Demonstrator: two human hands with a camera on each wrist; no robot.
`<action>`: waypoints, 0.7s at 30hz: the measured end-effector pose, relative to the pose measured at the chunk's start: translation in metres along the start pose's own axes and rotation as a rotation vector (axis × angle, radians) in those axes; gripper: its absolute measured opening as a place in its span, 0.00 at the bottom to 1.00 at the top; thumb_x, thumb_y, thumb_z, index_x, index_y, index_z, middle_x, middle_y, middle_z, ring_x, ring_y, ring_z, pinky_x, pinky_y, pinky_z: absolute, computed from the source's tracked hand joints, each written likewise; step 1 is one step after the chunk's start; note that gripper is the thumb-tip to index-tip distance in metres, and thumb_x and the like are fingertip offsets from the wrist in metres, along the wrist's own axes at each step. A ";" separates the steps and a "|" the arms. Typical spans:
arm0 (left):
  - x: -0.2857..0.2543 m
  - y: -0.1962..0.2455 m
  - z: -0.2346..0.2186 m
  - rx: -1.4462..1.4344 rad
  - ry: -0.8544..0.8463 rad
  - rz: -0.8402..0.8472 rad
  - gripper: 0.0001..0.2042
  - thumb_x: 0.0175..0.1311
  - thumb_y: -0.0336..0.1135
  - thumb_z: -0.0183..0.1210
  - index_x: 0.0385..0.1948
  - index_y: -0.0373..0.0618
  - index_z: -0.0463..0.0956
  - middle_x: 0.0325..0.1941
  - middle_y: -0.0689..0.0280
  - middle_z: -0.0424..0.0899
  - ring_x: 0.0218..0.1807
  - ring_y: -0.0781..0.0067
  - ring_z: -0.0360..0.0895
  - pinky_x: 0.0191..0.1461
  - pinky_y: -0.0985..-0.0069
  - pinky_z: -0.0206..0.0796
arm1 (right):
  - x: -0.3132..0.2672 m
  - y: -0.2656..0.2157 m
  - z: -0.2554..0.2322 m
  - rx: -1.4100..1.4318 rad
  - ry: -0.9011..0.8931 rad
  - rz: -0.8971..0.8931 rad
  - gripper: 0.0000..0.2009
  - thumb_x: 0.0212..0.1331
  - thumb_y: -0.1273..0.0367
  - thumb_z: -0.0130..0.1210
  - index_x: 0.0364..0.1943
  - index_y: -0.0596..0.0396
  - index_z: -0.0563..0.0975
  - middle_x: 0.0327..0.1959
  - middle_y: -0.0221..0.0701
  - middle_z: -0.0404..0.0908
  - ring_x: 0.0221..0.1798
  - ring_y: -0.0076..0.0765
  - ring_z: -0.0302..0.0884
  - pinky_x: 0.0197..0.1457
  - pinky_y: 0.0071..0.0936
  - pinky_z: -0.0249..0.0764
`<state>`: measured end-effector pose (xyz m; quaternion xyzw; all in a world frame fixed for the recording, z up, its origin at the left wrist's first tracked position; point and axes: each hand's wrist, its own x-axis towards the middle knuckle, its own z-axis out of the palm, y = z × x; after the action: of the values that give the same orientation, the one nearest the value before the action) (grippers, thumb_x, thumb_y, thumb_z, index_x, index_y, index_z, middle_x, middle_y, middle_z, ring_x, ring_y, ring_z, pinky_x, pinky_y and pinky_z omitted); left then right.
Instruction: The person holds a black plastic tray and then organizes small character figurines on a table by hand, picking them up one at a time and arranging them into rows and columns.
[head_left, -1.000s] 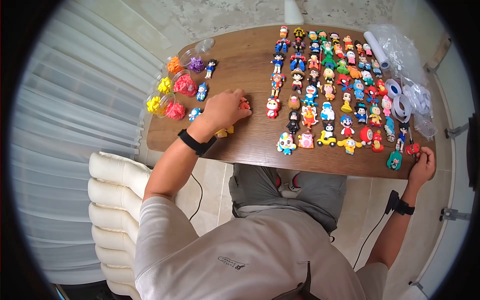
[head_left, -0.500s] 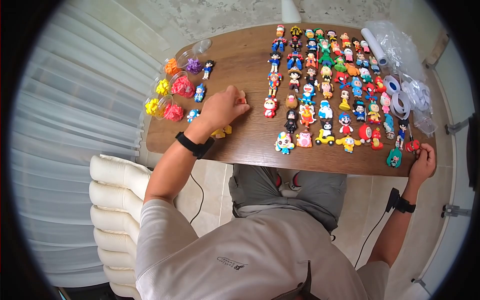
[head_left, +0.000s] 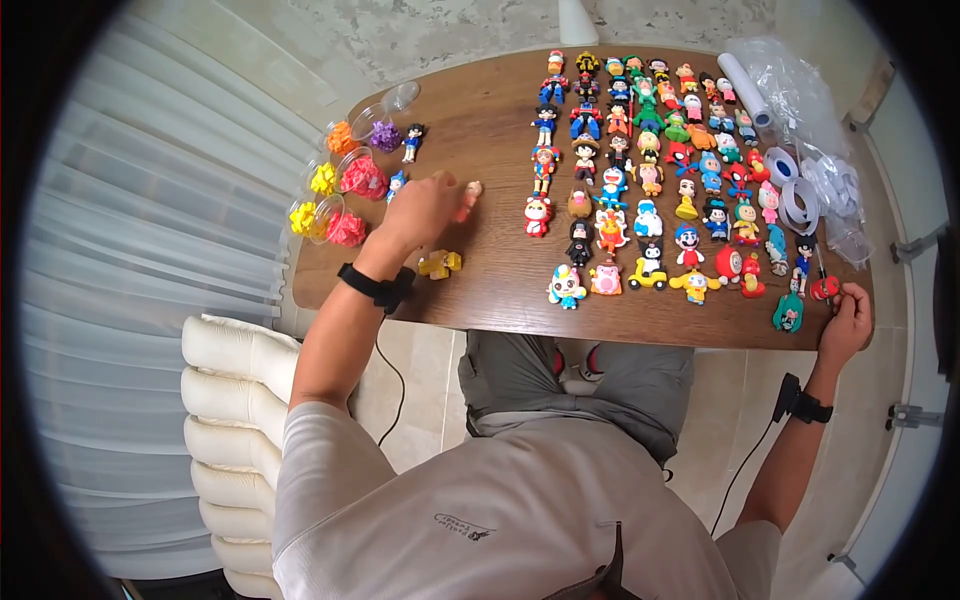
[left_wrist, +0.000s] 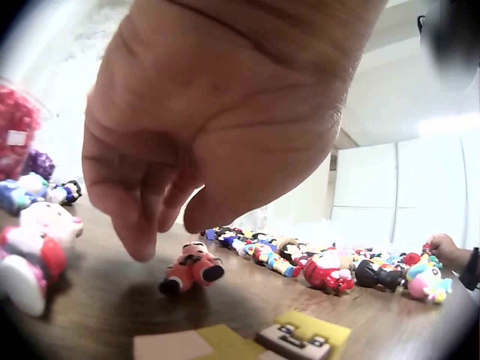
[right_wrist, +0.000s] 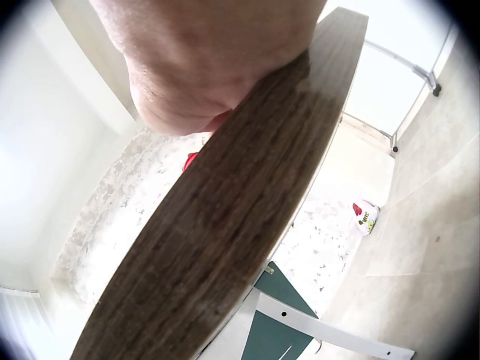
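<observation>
My left hand hovers low over the left part of the table, fingers pointing down and loosely bent. Just right of it lies a small pinkish-orange figurine; in the left wrist view this figurine shows dark feet, under the thumb and fingertips, with nothing pinched between them. Nearer the front edge is a yellow blocky figurine. A pink-and-white figurine with red lies left of the fingers in that view. My right hand rests at the table's right corner, fingertips beside a red figure.
Rows of small toy figurines fill the right half. Tape rolls and clear plastic wrap lie along the right edge. Clear cups with coloured bows stand far left, near a blue-clad figurine.
My left hand has moved left, away from the pinkish-orange figurine, which now shows uncovered on the table. The yellow blocky figurine is more exposed. My right hand stays in place.
</observation>
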<state>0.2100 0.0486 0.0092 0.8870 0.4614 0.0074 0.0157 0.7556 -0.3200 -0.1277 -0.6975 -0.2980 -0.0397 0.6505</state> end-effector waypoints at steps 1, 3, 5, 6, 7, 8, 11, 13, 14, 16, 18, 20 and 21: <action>-0.002 0.004 0.001 -0.042 -0.006 -0.007 0.14 0.64 0.40 0.59 0.46 0.42 0.78 0.39 0.51 0.87 0.43 0.42 0.84 0.49 0.52 0.75 | -0.001 0.000 -0.001 0.001 -0.006 0.004 0.08 0.67 0.77 0.49 0.39 0.59 0.81 0.32 0.24 0.79 0.33 0.15 0.71 0.36 0.15 0.66; -0.006 0.011 0.004 -0.130 -0.017 -0.030 0.18 0.61 0.40 0.61 0.50 0.43 0.77 0.40 0.50 0.87 0.44 0.43 0.84 0.49 0.53 0.75 | 0.001 0.000 -0.002 0.006 -0.027 0.008 0.08 0.67 0.77 0.49 0.39 0.59 0.81 0.33 0.24 0.79 0.33 0.15 0.71 0.36 0.15 0.66; -0.003 0.008 0.013 -0.153 -0.046 0.023 0.24 0.61 0.40 0.62 0.58 0.41 0.72 0.38 0.47 0.86 0.43 0.43 0.84 0.49 0.55 0.75 | 0.002 0.004 -0.002 -0.011 -0.026 0.005 0.08 0.67 0.77 0.49 0.39 0.59 0.81 0.33 0.24 0.79 0.33 0.15 0.71 0.37 0.15 0.66; -0.001 0.007 0.015 -0.165 -0.059 0.054 0.27 0.61 0.39 0.63 0.62 0.40 0.70 0.37 0.46 0.86 0.42 0.43 0.84 0.49 0.56 0.75 | 0.002 0.006 -0.004 -0.020 -0.021 0.004 0.08 0.67 0.77 0.49 0.39 0.59 0.81 0.33 0.24 0.79 0.34 0.15 0.71 0.37 0.15 0.66; -0.001 0.008 0.015 -0.161 -0.055 0.050 0.25 0.61 0.39 0.62 0.60 0.41 0.71 0.37 0.47 0.86 0.42 0.43 0.84 0.48 0.55 0.75 | 0.001 0.004 -0.004 -0.013 -0.018 0.005 0.08 0.67 0.77 0.49 0.39 0.59 0.81 0.33 0.24 0.79 0.33 0.15 0.71 0.37 0.15 0.66; -0.001 0.010 0.013 -0.158 -0.052 0.047 0.24 0.60 0.39 0.62 0.58 0.41 0.72 0.37 0.47 0.86 0.42 0.42 0.84 0.48 0.53 0.74 | 0.001 0.002 -0.002 -0.006 -0.014 0.007 0.08 0.67 0.77 0.49 0.39 0.59 0.81 0.33 0.24 0.79 0.33 0.15 0.71 0.37 0.15 0.66; -0.014 0.025 0.001 -0.151 -0.009 0.059 0.22 0.60 0.39 0.62 0.55 0.41 0.71 0.36 0.46 0.86 0.41 0.40 0.83 0.47 0.51 0.74 | 0.001 0.000 -0.001 -0.016 -0.004 0.003 0.08 0.67 0.77 0.49 0.40 0.59 0.81 0.33 0.24 0.79 0.33 0.16 0.71 0.37 0.15 0.66; -0.032 0.041 -0.009 -0.188 -0.021 0.080 0.24 0.60 0.40 0.63 0.57 0.42 0.69 0.34 0.47 0.86 0.39 0.40 0.84 0.45 0.52 0.75 | 0.000 -0.001 -0.001 -0.028 -0.002 0.009 0.08 0.67 0.77 0.49 0.40 0.59 0.81 0.32 0.24 0.79 0.33 0.16 0.71 0.37 0.15 0.66; -0.043 0.050 -0.011 -0.228 -0.052 0.090 0.26 0.60 0.40 0.64 0.59 0.42 0.68 0.33 0.48 0.86 0.39 0.41 0.84 0.45 0.54 0.75 | 0.001 -0.002 -0.002 -0.031 -0.006 0.017 0.08 0.67 0.77 0.49 0.40 0.59 0.81 0.32 0.24 0.78 0.33 0.16 0.71 0.37 0.15 0.66; -0.059 0.067 -0.009 -0.253 -0.117 0.103 0.26 0.60 0.41 0.66 0.57 0.43 0.68 0.32 0.49 0.85 0.37 0.42 0.84 0.44 0.55 0.75 | 0.000 -0.002 -0.002 -0.027 -0.016 0.023 0.08 0.67 0.77 0.49 0.40 0.59 0.81 0.32 0.24 0.78 0.33 0.16 0.71 0.37 0.15 0.66; -0.069 0.086 -0.006 -0.308 -0.160 0.122 0.25 0.60 0.41 0.66 0.55 0.43 0.68 0.32 0.49 0.85 0.38 0.42 0.84 0.44 0.55 0.76 | 0.001 -0.001 -0.002 -0.006 -0.022 0.016 0.08 0.67 0.77 0.49 0.40 0.59 0.81 0.31 0.24 0.77 0.33 0.16 0.70 0.37 0.15 0.66; -0.070 0.092 0.008 -0.272 -0.149 0.109 0.24 0.61 0.41 0.66 0.54 0.43 0.68 0.33 0.48 0.86 0.38 0.42 0.84 0.43 0.55 0.75 | 0.000 -0.001 0.000 0.009 -0.016 0.022 0.08 0.67 0.77 0.49 0.40 0.60 0.81 0.31 0.24 0.77 0.33 0.16 0.70 0.36 0.15 0.65; -0.069 0.093 0.015 -0.264 -0.142 0.091 0.24 0.61 0.41 0.66 0.54 0.43 0.68 0.33 0.48 0.86 0.38 0.42 0.84 0.43 0.55 0.75 | 0.000 -0.001 0.000 0.015 -0.011 0.025 0.08 0.67 0.77 0.49 0.40 0.60 0.81 0.31 0.24 0.77 0.33 0.16 0.70 0.36 0.15 0.65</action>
<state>0.2468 -0.0619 -0.0021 0.8955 0.4134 0.0060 0.1645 0.7553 -0.3203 -0.1265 -0.6965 -0.2930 -0.0255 0.6546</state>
